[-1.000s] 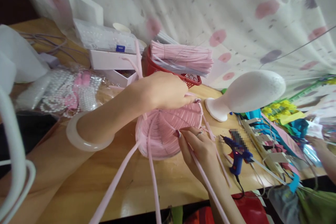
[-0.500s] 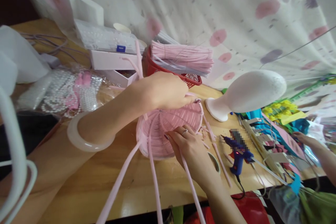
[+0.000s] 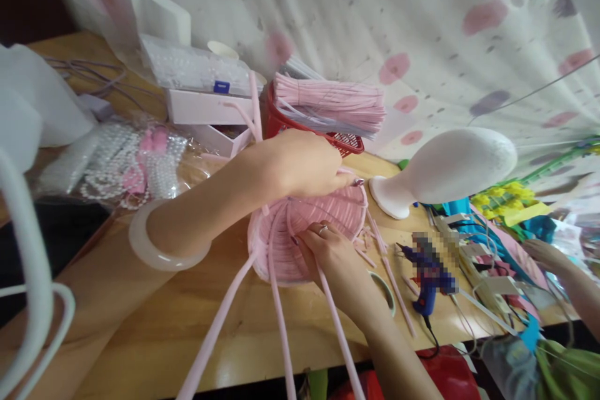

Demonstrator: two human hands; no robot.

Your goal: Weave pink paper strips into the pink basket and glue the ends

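A pink woven basket [image 3: 281,244] lies on its side on the wooden table [image 3: 154,325], with long pink strands [image 3: 213,331] trailing toward me. My left hand [image 3: 304,162], with a pale bangle on the wrist, curls over the basket's upper rim and grips it. Against the woven bottom, my right hand [image 3: 328,253] presses with bent fingers, pinching a pink strand [image 3: 340,337] that runs back along my forearm.
A red basket [image 3: 304,128] holding a bundle of pink strips stands behind. A white foam head form [image 3: 450,165] lies to the right, a blue glue gun [image 3: 429,272] near it. Bagged pearl beads [image 3: 117,162] sit left. Another person's hand [image 3: 544,253] reaches in far right.
My right hand has slid left across the basket's bottom, drawing its strand with it. The left hand has kept its grip on the rim.
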